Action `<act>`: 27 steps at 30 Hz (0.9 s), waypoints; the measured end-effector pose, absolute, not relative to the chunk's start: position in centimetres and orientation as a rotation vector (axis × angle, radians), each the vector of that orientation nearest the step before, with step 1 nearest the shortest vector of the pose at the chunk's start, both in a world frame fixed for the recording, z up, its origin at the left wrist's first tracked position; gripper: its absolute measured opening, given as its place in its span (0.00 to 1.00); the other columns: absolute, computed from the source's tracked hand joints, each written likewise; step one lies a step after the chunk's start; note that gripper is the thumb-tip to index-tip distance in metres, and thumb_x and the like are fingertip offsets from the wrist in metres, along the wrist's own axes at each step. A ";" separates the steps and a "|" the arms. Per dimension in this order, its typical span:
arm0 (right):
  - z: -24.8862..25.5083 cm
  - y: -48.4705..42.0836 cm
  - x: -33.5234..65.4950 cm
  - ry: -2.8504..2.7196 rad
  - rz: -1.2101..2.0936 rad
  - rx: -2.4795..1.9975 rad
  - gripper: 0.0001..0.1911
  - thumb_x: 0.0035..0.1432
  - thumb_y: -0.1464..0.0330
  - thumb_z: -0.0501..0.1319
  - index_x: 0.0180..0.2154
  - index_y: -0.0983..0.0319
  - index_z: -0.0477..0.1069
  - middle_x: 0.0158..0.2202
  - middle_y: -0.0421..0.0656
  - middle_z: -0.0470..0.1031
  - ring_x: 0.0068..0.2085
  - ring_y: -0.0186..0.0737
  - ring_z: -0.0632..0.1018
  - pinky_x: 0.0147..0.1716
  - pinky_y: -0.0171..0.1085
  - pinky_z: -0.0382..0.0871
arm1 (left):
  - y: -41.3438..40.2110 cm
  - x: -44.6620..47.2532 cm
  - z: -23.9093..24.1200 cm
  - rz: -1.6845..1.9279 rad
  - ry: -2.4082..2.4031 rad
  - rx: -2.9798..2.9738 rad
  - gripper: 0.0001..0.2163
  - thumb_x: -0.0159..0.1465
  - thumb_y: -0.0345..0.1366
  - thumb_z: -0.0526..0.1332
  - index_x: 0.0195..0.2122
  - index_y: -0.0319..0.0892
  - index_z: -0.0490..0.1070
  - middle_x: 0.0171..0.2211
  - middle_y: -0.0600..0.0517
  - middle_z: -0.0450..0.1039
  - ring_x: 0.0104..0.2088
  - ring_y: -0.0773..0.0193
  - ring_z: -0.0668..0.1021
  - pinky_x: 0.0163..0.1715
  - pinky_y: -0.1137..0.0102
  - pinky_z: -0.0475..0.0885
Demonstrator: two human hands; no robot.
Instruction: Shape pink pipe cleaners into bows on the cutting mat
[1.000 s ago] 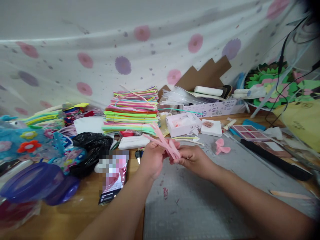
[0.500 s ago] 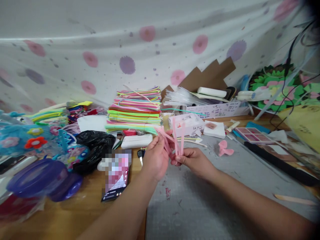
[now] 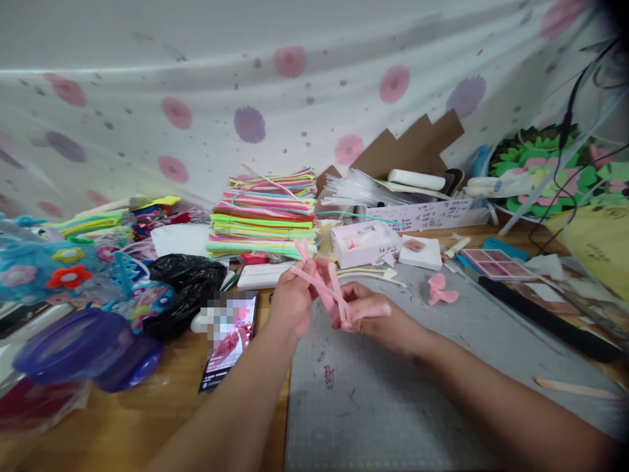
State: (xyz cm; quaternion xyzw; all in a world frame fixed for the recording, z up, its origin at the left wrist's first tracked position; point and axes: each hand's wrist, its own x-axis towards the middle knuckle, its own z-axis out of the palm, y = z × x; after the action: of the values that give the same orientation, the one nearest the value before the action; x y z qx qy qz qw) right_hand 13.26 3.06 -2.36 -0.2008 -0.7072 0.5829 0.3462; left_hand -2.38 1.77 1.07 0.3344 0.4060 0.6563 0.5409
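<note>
Pink pipe cleaners point(image 3: 330, 296), bent and crossing one another, are held up between my two hands over the cutting mat's back left part. My left hand point(image 3: 293, 300) is closed on their left side, with pale ends sticking out above the fingers. My right hand point(image 3: 368, 309) pinches them lower on the right, where one end points out to the right across the hand. How the strands join is hidden by the fingers. A separate pink piece with rounded lobes point(image 3: 441, 290) lies on the mat to the right.
The grey cutting mat point(image 3: 373, 406) covers the wooden table's right part. A phone point(image 3: 228, 344) and a purple bowl-like object point(image 3: 78, 351) are left. Behind stand a stack of coloured pipe cleaners point(image 3: 263, 219) and a small white box point(image 3: 366, 244). A black strip point(image 3: 545, 318) lies right.
The pink strands that stood upright above my right hand now lean over to the right. My left hand has shifted slightly left. The pink piece on the mat stays put.
</note>
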 end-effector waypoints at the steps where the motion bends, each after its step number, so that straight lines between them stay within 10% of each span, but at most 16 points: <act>1: -2.4 3.1 13.3 -1.832 1.569 -0.542 0.14 0.48 0.58 0.65 0.28 0.63 0.77 0.38 0.44 0.70 0.40 0.38 0.71 0.42 0.38 0.66 | 1.8 -2.5 1.1 1.549 0.969 0.814 0.08 0.52 0.37 0.64 0.29 0.36 0.74 0.29 0.47 0.77 0.32 0.60 0.78 0.32 0.68 0.71; 12: -4.4 2.7 11.8 -1.503 2.048 -0.719 0.18 0.36 0.57 0.71 0.21 0.66 0.74 0.20 0.39 0.71 0.21 0.30 0.68 0.24 0.32 0.60 | -0.2 0.1 1.5 1.446 0.892 0.645 0.06 0.52 0.33 0.63 0.28 0.36 0.73 0.26 0.46 0.77 0.28 0.61 0.78 0.33 0.66 0.72; 27: -3.7 2.3 11.8 -1.425 2.051 -0.721 0.17 0.34 0.60 0.72 0.20 0.67 0.73 0.20 0.38 0.70 0.25 0.30 0.67 0.30 0.33 0.59 | -0.3 0.1 1.1 1.457 0.778 0.647 0.05 0.56 0.31 0.54 0.25 0.40 0.66 0.13 0.58 0.58 0.14 0.72 0.62 0.22 0.72 0.66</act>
State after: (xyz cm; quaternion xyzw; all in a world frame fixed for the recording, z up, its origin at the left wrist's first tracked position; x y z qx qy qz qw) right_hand 11.77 2.31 -3.72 -0.2672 -0.5283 0.7601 0.2677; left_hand 0.07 -0.33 1.09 0.2829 0.3399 0.6365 0.6319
